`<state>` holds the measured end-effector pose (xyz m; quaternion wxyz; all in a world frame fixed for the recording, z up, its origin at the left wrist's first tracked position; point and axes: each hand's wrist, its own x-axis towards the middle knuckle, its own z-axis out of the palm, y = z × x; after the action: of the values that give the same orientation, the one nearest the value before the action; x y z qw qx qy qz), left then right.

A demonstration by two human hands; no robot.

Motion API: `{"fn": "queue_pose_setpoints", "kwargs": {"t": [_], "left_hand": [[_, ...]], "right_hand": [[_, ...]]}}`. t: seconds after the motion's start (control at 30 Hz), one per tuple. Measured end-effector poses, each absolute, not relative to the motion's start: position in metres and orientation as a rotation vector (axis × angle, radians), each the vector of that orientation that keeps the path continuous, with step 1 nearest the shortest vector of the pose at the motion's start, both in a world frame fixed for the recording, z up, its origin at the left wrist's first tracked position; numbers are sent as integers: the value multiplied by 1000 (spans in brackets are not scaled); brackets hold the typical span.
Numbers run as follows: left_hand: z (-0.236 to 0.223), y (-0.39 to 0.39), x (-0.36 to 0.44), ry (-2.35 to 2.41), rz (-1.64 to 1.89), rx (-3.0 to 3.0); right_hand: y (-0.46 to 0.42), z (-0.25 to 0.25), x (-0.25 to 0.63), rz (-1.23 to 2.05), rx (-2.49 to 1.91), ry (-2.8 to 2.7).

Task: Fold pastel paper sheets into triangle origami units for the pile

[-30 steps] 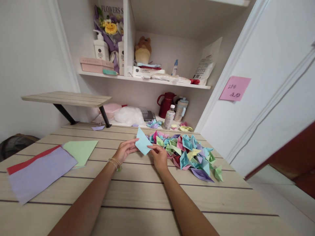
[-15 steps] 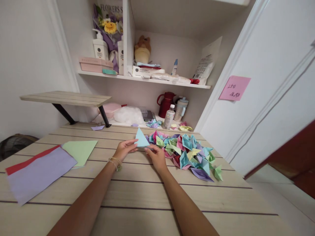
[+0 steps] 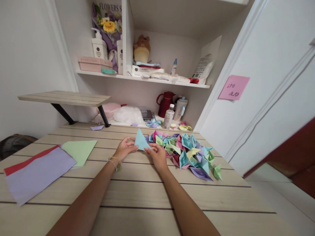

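A light blue sheet of paper folded into a triangle [image 3: 141, 140] is held just above the table, point upward. My left hand [image 3: 125, 149] grips its left lower corner, and a beaded bracelet circles that wrist. At the right lower corner, the thumb and fingers of my right hand [image 3: 157, 154] pinch the paper. Close beyond my right hand lies a heap of folded paper boats [image 3: 185, 147] in blue, green, pink, purple and yellow.
Purple, red and green paper sheets [image 3: 40, 173] lie on the table's left side. A small raised shelf [image 3: 65, 98] on black legs stands behind them. At the back are a bottle [image 3: 168, 117], a red jug [image 3: 165, 104] and a plastic bag [image 3: 128, 115].
The folded blue paper has tilted and shifted slightly down and right. My fingers have adjusted their hold at its lower corners. The heap is unchanged.
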<state>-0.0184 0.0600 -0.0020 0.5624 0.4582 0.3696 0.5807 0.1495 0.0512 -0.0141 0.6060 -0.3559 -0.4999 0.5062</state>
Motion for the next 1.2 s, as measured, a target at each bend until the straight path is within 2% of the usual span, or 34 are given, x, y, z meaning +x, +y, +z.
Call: {"fn": "queue_pose_setpoints", "kwargs": {"t": [0.6, 1.2], "left_hand": [[-7, 63, -24, 880, 1186, 1153], [-5, 61, -21, 917, 1179, 1173]], "right_hand": [[46, -6, 150, 1309, -746, -1211], [45, -8, 147, 1294, -752, -1208]]}}
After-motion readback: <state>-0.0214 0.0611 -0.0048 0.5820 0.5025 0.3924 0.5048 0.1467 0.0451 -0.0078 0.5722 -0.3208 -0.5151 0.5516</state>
